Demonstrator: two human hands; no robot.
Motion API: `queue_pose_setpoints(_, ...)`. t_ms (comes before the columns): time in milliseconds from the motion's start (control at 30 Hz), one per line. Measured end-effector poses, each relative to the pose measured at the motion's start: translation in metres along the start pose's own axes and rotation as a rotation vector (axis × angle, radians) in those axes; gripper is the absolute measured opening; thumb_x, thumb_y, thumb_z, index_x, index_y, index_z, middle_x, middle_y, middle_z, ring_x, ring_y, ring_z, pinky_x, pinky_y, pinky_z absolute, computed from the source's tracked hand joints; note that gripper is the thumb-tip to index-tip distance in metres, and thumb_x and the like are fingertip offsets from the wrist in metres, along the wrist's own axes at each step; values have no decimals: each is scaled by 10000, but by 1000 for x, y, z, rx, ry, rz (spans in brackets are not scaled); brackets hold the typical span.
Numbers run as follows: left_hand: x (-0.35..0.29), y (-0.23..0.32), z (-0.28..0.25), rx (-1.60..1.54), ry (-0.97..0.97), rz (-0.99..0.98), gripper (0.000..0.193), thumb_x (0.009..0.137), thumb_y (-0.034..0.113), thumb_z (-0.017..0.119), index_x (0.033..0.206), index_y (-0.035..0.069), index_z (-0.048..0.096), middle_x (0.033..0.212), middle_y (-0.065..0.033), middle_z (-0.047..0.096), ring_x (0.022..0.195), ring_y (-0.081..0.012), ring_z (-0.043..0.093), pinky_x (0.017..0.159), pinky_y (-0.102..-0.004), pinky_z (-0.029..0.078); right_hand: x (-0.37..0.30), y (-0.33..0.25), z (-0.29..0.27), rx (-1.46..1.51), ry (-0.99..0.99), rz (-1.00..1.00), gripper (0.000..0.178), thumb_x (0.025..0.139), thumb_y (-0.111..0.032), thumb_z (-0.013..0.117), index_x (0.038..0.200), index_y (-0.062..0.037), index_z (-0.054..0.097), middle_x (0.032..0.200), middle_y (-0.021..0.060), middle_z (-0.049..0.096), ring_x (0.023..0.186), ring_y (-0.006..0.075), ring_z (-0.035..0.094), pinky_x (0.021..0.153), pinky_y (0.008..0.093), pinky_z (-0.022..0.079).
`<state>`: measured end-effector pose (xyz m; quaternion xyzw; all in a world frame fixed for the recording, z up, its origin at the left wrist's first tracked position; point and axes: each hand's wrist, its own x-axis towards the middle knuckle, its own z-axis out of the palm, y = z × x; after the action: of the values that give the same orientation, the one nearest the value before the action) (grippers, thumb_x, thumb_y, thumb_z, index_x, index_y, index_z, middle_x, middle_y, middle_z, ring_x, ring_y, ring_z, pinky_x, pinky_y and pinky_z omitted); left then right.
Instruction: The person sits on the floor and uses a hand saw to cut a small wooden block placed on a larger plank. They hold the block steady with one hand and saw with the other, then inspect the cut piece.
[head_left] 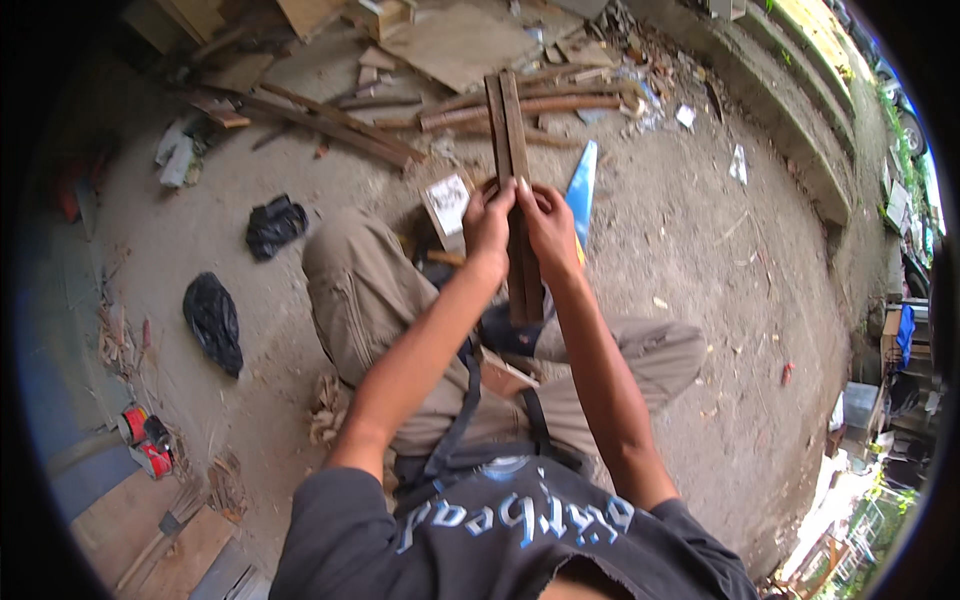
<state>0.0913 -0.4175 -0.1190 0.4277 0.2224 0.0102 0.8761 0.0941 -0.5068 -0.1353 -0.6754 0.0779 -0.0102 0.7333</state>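
Observation:
Side by side in front of me stand two dark brown wooden strips (508,125), roughly upright in view and pressed together lengthwise. My left hand (487,225) is closed around their left side, thumb on the front face. On the right side, my right hand (551,230) grips them too, its thumb close to the left one. Fingers behind the wood are partly hidden. Just beyond the right hand, a tapered blue blade (583,185), like that of a handsaw, lies on the ground. A white box (448,205) with a printed picture is near my left hand.
Planks and sticks (540,105) lie scattered ahead, with a flat board (455,45) behind. Two black plastic bags (213,322) (275,226) are on the left. Red containers (150,460) stand lower left. Concrete steps (770,120) rise at the right. My bent legs frame the work.

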Motion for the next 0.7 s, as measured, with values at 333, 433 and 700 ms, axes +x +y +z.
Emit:
queue_pose_setpoints(333,-19,-12,-7,-7,-161,272,397,914,95,586,1279,-31,497,1187,-116,612,1085,-194,592,981,-322,445,-24,-3,-9,274,-144,-89,489,964,-213,669,1346,32,486,1256,164,613,1150,174,567,984,304,453)
queue_pose_setpoints(433,-18,-20,-10,93,-196,368,396,958,133,581,1299,-43,485,1213,-128,606,1096,-184,591,987,-316,436,-31,-2,-14,337,-172,-92,472,977,-195,647,1356,16,460,1249,144,614,1134,163,572,967,303,462)
queue_pose_setpoints(700,-22,-18,-5,62,-337,334,356,976,144,570,1276,-43,524,1183,-101,620,1081,-166,582,969,-305,433,-35,-7,-20,385,-166,-150,448,985,-186,633,1350,-9,442,1161,94,624,1061,127,567,928,281,459)
